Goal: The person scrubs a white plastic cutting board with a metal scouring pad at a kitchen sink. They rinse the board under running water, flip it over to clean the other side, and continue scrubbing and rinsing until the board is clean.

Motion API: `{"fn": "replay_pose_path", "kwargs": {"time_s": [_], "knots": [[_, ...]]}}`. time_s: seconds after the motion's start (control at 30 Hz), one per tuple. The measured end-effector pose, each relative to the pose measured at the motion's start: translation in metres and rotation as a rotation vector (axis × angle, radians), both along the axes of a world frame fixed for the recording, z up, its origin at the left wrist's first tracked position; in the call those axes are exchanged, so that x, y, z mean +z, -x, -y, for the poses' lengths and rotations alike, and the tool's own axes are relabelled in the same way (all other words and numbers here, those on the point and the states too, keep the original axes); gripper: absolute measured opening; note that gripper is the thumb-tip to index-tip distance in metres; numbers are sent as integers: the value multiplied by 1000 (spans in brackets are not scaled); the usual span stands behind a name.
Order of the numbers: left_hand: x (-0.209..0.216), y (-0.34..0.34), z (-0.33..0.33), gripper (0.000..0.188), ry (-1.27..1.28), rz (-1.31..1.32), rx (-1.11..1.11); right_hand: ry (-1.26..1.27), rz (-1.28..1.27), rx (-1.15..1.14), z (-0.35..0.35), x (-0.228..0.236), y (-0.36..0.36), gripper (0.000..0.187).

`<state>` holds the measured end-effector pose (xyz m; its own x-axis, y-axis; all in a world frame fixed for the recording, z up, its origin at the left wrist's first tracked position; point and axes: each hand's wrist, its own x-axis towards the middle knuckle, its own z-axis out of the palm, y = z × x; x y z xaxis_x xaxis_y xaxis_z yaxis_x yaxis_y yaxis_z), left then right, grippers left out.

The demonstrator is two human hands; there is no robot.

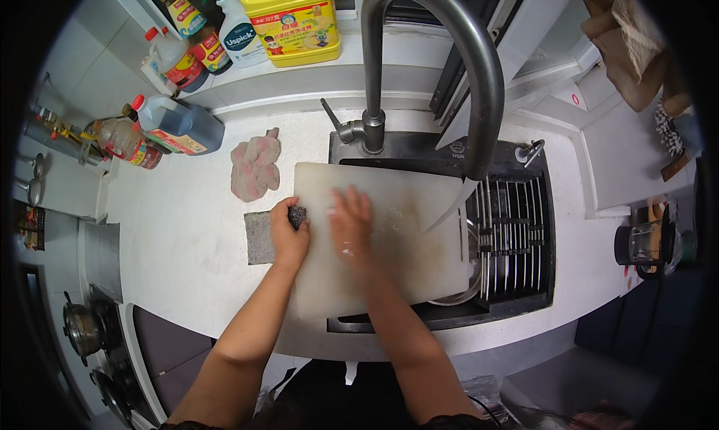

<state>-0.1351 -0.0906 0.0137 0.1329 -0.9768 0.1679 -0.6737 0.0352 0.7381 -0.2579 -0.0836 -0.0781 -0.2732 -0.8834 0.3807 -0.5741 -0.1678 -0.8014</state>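
Note:
A large whitish cutting board [404, 280] with brownish stains lies across the black sink [517, 310], its left part over the white counter. My left hand [288, 232] is at the board's left edge, closed around a dark steel wool scrubber [297, 217]. Blurred by motion, my right hand [350, 224] is over the left half of the board, fingers stretched out and a whitish fleck on its back. I cannot tell how firmly it touches the board. From the curved grey faucet [490, 78], a stream of what looks like water [451, 205] slants onto the board's right side.
A grey cloth square [259, 239] and a crumpled pinkish rag [256, 166] lie left of the board. Bottles stand far left, including a large dark one [183, 124]; a yellow jug [299, 52] is on the sill. A metal rack [513, 239] and partly hidden bowl [473, 273] occupy the sink.

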Motion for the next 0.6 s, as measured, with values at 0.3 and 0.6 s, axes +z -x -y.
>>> {"fn": "replay_pose_path", "kwargs": {"time_s": [0.3,0.6], "knots": [[0,-2,9,42,-136,-66,8,-102,-356,101,39,29,50,65],[1,-6,10,42,-148,-55,-30,-577,-396,-404,-17,-68,205,62]]}}
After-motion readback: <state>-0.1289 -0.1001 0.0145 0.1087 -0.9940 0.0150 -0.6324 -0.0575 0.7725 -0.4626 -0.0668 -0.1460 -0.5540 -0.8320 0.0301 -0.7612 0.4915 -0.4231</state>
